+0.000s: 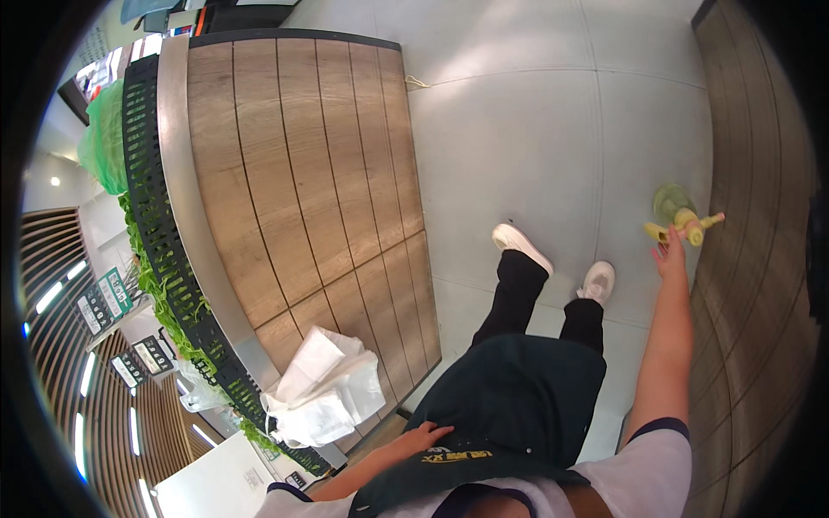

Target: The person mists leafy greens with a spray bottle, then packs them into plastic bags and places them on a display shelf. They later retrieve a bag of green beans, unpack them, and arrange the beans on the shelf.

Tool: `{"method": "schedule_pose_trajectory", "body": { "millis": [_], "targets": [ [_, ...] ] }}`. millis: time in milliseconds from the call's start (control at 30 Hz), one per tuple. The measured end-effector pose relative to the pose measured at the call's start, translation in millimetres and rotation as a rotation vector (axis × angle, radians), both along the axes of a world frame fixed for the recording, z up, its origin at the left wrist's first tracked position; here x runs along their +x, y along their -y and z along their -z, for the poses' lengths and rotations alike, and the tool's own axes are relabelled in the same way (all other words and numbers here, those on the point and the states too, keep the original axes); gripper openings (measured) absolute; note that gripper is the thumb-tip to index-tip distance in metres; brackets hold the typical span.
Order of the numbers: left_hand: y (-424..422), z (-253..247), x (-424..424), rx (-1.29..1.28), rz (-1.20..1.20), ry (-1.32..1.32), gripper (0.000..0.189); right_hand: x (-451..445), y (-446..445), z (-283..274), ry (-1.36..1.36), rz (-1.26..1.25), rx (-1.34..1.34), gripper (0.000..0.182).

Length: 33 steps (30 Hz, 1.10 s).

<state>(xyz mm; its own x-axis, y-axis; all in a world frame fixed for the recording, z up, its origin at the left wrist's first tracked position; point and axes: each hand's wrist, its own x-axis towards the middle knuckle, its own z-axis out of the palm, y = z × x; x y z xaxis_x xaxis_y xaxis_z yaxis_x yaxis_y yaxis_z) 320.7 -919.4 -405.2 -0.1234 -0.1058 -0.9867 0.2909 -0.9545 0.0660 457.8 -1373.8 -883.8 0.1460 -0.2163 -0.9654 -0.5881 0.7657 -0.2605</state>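
A pump spray bottle (674, 202) with a yellow head and a translucent greenish body is at the right, close to a wood-look panel. My right hand (672, 249) is stretched out to it, with some fingers around its yellow handle and others loose. Whether the bottle's base touches the floor cannot be told. My left hand (424, 440) is empty, resting against the dark apron (511, 401) at my waist with its fingers slightly spread. Left of that hand, white plastic bags (333, 388) hang in a bundle from the display's edge.
Black slatted crates (155, 188) with leafy greens (152, 281) line the wood-clad display stand (304, 162) on the left. A green bag (105, 139) sits at its far end. Price signs (113, 291) rise behind. Wood-look panelling (745, 278) borders the grey tile floor (505, 149) on the right.
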Motion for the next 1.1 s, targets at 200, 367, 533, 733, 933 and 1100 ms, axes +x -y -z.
{"method": "schedule_pose_trajectory", "body": {
  "millis": [200, 367, 533, 733, 933, 1100],
  "targets": [
    [-37, 17, 0, 0.019, -0.078, -0.132, 0.054, -6, -2, 8, -0.157, 0.035, -0.039, 0.044],
    [-75, 41, -1, -0.193, -0.097, 0.072, 0.054, -15, -61, -38, 0.178, 0.003, -0.146, 0.023],
    [-126, 119, -24, -0.359, -0.3, 0.028, 0.054, 21, -148, -199, 0.13, -0.045, -0.035, 0.056],
    [-102, 49, 100, -0.468, -0.277, 0.339, 0.049, 71, -223, -350, 0.127, -0.481, -0.121, 0.023],
    [-106, -25, 205, -0.45, -0.385, 0.648, 0.059, 150, -280, -459, 0.395, -0.776, -0.137, 0.014],
    [-116, -59, 227, -0.254, -0.462, 0.865, 0.057, 218, -326, -511, 0.476, -1.065, -0.132, 0.015]
  ]
}}
